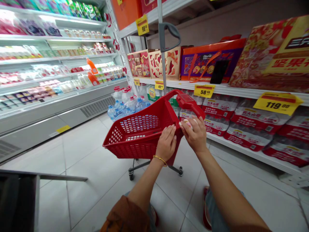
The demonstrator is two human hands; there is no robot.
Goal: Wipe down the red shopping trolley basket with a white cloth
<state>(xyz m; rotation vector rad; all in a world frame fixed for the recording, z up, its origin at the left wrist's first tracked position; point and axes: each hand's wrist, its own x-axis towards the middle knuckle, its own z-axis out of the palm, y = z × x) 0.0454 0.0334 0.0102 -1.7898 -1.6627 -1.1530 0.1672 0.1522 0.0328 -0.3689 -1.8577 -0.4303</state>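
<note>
A red plastic shopping cart (142, 146) with a mesh basket stands on wheels in front of me, its raised handle (189, 102) toward the shelf. My left hand (166, 141), with a gold bangle at the wrist, grips the cart's near rear rim, its fingers close together over the edge. Just right of it, my right hand (196, 132) is closed around a crumpled white wipe (187, 123). That hand presses the wipe against the cart's back below the handle. Most of the wipe is hidden under the fingers.
Right of the cart is a shelf with gift boxes (205, 61), yellow price tags (204, 91) and packs of bottled water (251, 129). Large water bottles (125, 104) stand behind it. A refrigerated display (60, 100) lines the left; a dark metal-framed object (21, 193) juts in at lower left.
</note>
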